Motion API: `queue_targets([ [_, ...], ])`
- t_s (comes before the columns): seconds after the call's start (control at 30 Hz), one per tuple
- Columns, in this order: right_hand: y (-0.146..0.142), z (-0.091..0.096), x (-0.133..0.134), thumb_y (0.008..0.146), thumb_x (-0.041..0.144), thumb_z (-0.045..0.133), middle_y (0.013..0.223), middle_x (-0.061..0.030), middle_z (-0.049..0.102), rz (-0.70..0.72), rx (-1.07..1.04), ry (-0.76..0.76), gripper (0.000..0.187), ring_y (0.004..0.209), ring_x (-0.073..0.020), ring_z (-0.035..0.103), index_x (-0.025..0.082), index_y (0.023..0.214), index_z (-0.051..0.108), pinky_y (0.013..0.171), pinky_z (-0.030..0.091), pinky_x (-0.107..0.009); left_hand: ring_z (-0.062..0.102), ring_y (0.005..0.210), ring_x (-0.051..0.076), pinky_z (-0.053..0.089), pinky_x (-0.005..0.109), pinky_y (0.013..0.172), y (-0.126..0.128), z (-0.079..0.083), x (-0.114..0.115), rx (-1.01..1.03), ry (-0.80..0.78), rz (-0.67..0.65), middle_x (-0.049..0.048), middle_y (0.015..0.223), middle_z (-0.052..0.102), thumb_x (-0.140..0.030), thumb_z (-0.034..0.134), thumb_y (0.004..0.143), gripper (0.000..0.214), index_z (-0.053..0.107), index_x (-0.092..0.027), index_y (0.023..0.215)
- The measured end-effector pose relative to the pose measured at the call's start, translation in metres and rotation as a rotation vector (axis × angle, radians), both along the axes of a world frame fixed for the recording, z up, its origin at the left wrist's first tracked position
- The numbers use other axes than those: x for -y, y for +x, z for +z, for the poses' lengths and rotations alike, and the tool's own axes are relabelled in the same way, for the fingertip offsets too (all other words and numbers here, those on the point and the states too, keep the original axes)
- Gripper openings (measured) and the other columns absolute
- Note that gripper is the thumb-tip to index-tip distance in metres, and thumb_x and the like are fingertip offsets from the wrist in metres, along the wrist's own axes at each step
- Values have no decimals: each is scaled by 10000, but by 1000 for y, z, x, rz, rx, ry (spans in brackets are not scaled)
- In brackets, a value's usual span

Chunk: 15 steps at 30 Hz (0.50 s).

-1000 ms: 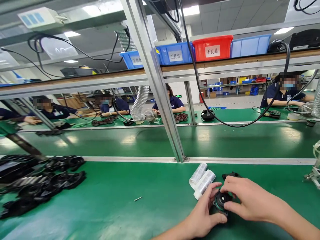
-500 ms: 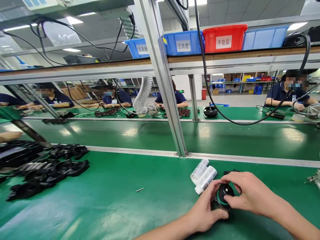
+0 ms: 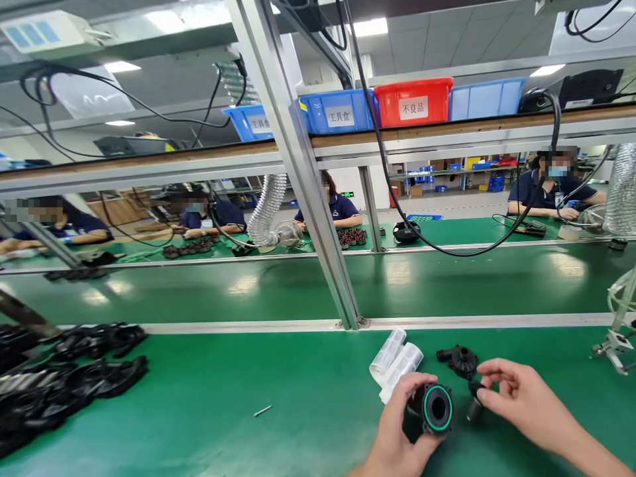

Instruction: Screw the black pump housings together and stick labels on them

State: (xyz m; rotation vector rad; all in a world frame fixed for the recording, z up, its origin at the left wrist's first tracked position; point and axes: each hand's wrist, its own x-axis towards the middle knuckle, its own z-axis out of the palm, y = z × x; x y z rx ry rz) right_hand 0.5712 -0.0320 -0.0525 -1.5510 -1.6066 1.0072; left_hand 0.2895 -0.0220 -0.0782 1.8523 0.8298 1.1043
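My left hand [image 3: 397,427] is wrapped around a black pump housing [image 3: 438,408]. Its round opening faces me, with a green sealing ring about the rim and a dark hollow in the middle. Just right of it, my right hand [image 3: 517,397] pinches a black rotor [image 3: 475,405] with a dark grey cylindrical end that points down. The rotor is apart from the housing. Beyond the right fingertips lies a black pump cover [image 3: 463,362] with a side spout. Two rolls of whitish labels [image 3: 397,364] lie behind my left hand.
Black moulded parts [image 3: 89,391] are heaped at the left. A small metal pin [image 3: 263,411] lies on the green tabletop [image 3: 199,424]. A metal post [image 3: 303,179] rises at the bench's rear. A clamp stand [image 3: 613,348] stands right. Several people sit across the bench.
The rotor has come out of the housing in my right hand, which has moved right. The housing's opening now shows. The camera view has shifted, and the pump cover is now in plain sight.
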Motion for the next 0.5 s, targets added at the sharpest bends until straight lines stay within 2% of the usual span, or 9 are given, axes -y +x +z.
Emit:
queue_targets([
  [0.03, -1, -6, 6, 938, 444, 681, 922, -55, 721, 2, 88, 67, 420, 646, -160, 533, 160, 1247, 708, 672, 478, -321, 664, 1221, 295, 511, 404, 1069, 1, 1, 0, 0, 28, 13, 84, 1328, 682, -177, 821, 843, 579, 596, -280, 1366],
  [0.1, -3, -12, 17, 978, 369, 635, 929, -53, 720, 62, 253, 244, 319, 703, -183, 607, 210, 1239, 729, 693, 517, -318, 672, 1223, 303, 521, 405, 1075, 1, 0, 1, 35, 30, 15, 90, 1325, 688, -177, 836, 831, 592, 595, -270, 1363],
  [0.17, -7, -12, 24, 1003, 309, 609, 1110, -87, 734, 141, 371, 450, 242, 893, -217, 708, 253, 1198, 742, 752, 571, -310, 678, 1236, 310, 519, 412, 1099, 1, -3, 1, 75, 11, 6, 92, 1337, 694, -176, 863, 809, 623, 591, -271, 1361],
  [0.23, -11, -11, 28, 1009, 272, 613, 1301, -121, 689, 161, 444, 641, 208, 1008, -231, 737, 261, 1176, 737, 779, 604, -306, 682, 1244, 314, 520, 410, 1109, -1, -6, 2, 93, 12, 5, 89, 1343, 699, -182, 895, 787, 650, 597, -280, 1357],
  [0.33, -20, -9, 35, 1029, 223, 589, 1230, -145, 681, 167, 525, 859, 167, 839, -193, 727, 220, 1143, 711, 697, 595, -285, 697, 1213, 301, 538, 379, 1074, -1, -8, 3, 90, 71, -7, 78, 1317, 708, -203, 929, 770, 674, 614, -300, 1359],
  [0.4, -29, -9, 39, 1047, 192, 545, 1115, -119, 687, 191, 580, 942, 151, 683, -151, 657, 214, 1064, 693, 601, 535, -261, 702, 1193, 285, 545, 361, 1054, 1, -7, 3, 92, 114, -37, 68, 1305, 708, -205, 924, 782, 679, 609, -323, 1373],
  [0.5, -41, -7, 44, 1089, 193, 439, 1014, -73, 697, 179, 620, 1021, 246, 624, -145, 610, 236, 974, 653, 547, 456, -264, 697, 1190, 274, 556, 352, 1042, 5, -4, 2, 94, 161, -85, 66, 1303, 703, -197, 891, 818, 668, 591, -341, 1397],
])
